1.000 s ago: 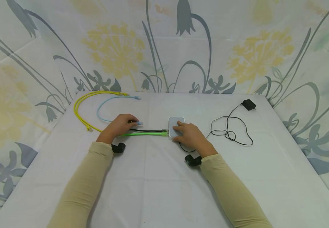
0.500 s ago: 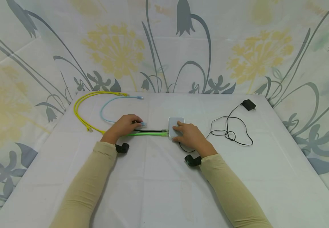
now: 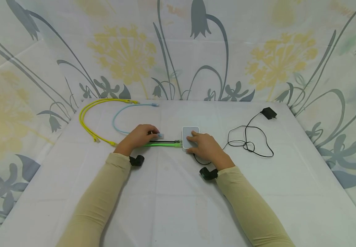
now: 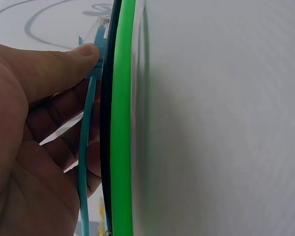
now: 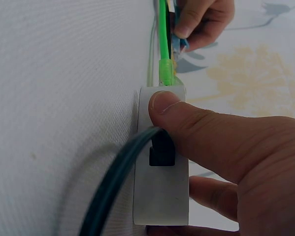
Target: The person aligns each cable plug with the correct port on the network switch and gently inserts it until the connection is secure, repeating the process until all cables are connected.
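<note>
My left hand [image 3: 138,136] pinches one end plug [image 4: 100,49] of a light-blue Ethernet cable [image 3: 113,120] between thumb and fingers, the clear tip pointing right. The plug is a short way left of a small white network switch [image 3: 187,134]. A green Ethernet cable [image 3: 162,145] and a black cable [image 3: 165,141] are plugged into the switch's left side and run beside my left hand. My right hand [image 3: 207,146] grips the switch, with the thumb [image 5: 167,103] on its near side and fingers on top. A black power cord [image 5: 120,169] enters that near side.
A yellow Ethernet cable [image 3: 83,118] lies curved at the back left, partly behind my left hand. The light-blue cable's other end [image 3: 155,105] rests near the table's back edge. At the back right is a black power adapter [image 3: 269,113] with its loosely looped cord [image 3: 265,135].
My left hand has moved right, carrying the blue plug closer to the switch. The rest of the light-blue cable has slid right with it. The right hand stays in place on the switch.
</note>
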The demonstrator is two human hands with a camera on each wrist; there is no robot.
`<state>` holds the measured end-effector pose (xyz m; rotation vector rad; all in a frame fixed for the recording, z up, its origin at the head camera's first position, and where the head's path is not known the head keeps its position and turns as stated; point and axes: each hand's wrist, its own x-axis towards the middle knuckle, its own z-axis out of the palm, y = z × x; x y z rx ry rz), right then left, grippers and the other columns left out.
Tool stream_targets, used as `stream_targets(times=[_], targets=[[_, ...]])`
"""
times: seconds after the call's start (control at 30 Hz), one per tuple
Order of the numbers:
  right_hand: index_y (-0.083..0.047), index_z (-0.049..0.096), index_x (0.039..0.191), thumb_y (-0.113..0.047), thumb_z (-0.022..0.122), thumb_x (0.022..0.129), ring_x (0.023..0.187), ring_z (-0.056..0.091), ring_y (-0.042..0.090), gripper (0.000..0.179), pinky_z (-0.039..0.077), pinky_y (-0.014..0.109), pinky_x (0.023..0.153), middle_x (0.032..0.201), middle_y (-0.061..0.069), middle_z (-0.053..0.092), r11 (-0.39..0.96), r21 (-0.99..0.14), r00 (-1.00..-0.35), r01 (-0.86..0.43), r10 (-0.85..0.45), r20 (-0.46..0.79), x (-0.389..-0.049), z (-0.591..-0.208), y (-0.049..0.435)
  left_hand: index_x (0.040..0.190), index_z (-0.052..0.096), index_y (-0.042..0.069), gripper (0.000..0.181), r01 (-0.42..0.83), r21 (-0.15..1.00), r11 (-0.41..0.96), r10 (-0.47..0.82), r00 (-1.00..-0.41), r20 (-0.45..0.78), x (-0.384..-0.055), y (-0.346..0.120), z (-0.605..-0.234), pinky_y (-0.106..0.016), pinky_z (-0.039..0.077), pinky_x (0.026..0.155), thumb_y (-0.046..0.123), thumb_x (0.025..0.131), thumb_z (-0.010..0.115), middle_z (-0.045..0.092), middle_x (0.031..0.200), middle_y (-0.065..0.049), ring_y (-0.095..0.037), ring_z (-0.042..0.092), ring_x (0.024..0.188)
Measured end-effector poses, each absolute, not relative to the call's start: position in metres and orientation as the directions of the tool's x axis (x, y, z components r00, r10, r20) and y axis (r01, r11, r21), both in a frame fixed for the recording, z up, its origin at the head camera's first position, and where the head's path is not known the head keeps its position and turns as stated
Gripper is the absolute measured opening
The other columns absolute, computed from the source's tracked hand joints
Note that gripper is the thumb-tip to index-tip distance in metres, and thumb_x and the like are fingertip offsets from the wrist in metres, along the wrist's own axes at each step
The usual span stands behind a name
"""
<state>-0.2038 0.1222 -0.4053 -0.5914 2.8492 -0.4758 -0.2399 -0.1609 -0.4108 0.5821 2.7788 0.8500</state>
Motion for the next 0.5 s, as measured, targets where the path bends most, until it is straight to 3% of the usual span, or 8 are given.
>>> stream_targets(times=[0.5], targets=[[-0.018, 0.053, 0.140, -0.043, 0.069, 0.088, 0.137, 0.041, 0.038, 0.060, 0.039, 0.050, 0.110, 0.153, 0.011, 0.038, 0.868, -0.345, -0.903, -0.356, -0.415, -0.113, -0.203, -0.405, 0.122, 0.113, 0.069, 0.009, 0.023, 0.308, 0.583, 0.752, 0.425, -0.902, -0.071, -0.240, -0.148, -0.412, -0.039, 0.048, 0.088, 0.021, 0.098, 0.057, 0.067, 0.109, -0.008, -0.022, 0.058, 0.096]])
